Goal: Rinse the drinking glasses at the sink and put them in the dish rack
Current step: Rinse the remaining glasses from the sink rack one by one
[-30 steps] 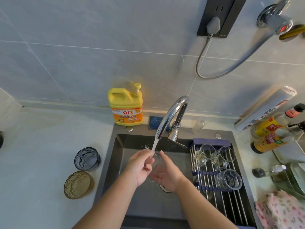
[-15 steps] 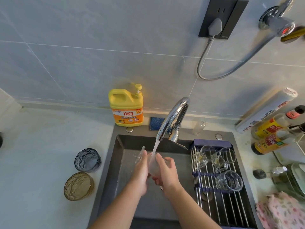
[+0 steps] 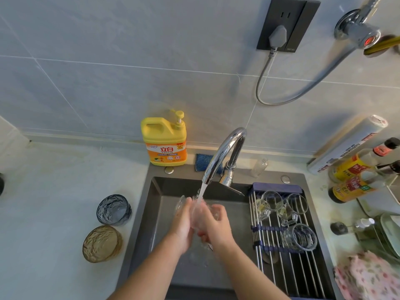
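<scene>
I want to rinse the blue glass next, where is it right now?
In the head view, the blue glass stands on the counter left of the sink, just behind the amber glass.

Person, seen as two forearms and two hands only. The left forearm (image 3: pixel 147 271) and right forearm (image 3: pixel 255 271) are bare over the whole length in view, from wrist to lower edge, slender and smooth. The left hand (image 3: pixel 184 226) and right hand (image 3: pixel 217 227) are bare, the fingertips blurred and the nails too small to tell.
</scene>
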